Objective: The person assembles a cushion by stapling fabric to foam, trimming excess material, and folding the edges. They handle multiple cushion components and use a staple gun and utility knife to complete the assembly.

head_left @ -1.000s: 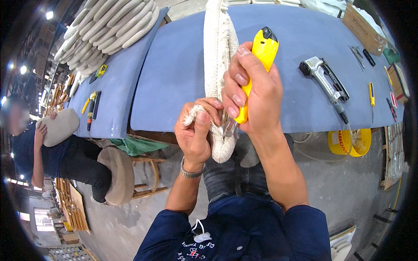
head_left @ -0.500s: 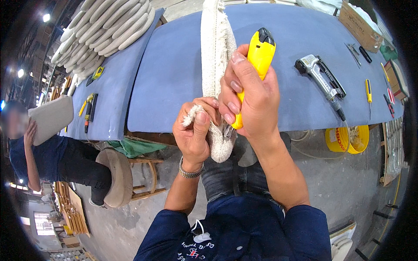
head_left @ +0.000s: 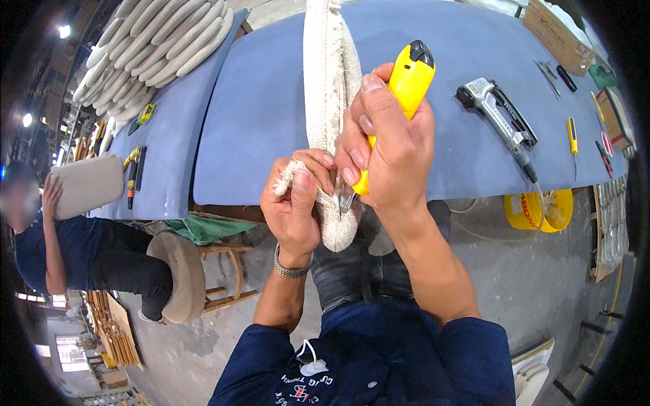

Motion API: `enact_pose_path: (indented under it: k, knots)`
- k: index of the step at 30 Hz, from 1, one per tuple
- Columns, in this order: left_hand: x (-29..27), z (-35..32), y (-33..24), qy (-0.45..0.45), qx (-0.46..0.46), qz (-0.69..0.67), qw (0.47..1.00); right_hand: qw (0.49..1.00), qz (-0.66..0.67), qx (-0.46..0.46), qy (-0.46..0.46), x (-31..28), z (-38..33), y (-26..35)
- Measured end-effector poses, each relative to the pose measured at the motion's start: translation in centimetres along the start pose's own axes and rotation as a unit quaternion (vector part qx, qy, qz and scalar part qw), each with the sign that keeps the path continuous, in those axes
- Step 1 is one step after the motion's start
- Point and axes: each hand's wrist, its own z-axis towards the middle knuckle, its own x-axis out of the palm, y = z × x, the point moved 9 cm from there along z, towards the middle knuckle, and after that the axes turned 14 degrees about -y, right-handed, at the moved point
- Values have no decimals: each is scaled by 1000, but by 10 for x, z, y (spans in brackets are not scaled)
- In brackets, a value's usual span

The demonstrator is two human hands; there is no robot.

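My right hand [head_left: 396, 145] is wrapped round a yellow utility knife [head_left: 412, 78] with a black end, held tilted with its metal tip pointing down. That tip meets the near end of a long cream fabric-covered cushion [head_left: 321, 88], standing on its narrow side with a frayed seam facing up. My left hand [head_left: 292, 213] pinches a loose, frayed flap of the cream fabric [head_left: 290, 177] between thumb and fingers, close beside the blade. The cushion's near end juts past the table edge toward my lap.
The blue-covered table [head_left: 264, 101] carries a silver staple gun [head_left: 497, 111] with a hose, a yellow screwdriver [head_left: 573, 139] and a cardboard box [head_left: 558, 37] at right. Below stands a yellow bucket [head_left: 542, 211]. At left, cushions [head_left: 156, 40] are stacked; a seated person [head_left: 74, 250] holds a cushion.
The knife tip has shifted slightly inward along the cushion's end, toward my left hand. At left, the other person's cushion has tilted flatter. My view has shifted a little.
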Motion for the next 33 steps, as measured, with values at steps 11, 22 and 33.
enact_pose_path:
  k: [11,22,33]
  knots:
    - [10,2,-3,6,10,12,1000,998,55,24,-34,-8,7,3]
    - [8,2,-2,3,4,5,1000,997,61,19,-34,-5,10,1]
    - [10,0,-5,-5,14,24,1000,1000,8,-1,9,6,10,5]
